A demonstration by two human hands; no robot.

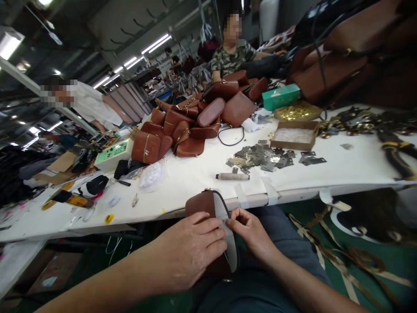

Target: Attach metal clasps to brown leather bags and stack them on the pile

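1. Both hands are at a brown bag, apparently working at its opening: the left hand [195, 245] steadies it while the right hand [249, 228] handles the edge.
2. The left hand holds the brown bag [199, 205], its fingers laid across the side and reaching the pale grey lining [232, 250].
3. The right hand is narrow, thumb and forefinger drawn together against the lining's edge; whether a small piece is between them, I cannot tell.
4. Fine work here calls for a steady left hand and a light, exact right fingertip touch, without creasing the lining.
5. The bag lies under the left hand and just left of the right, above the lap, by the near edge of the white surface [192, 174].
6. Beyond the right hand are a small grey tube [233, 177] and flat metal plates [260, 157]; farther ahead, piled brown bags [211, 112].
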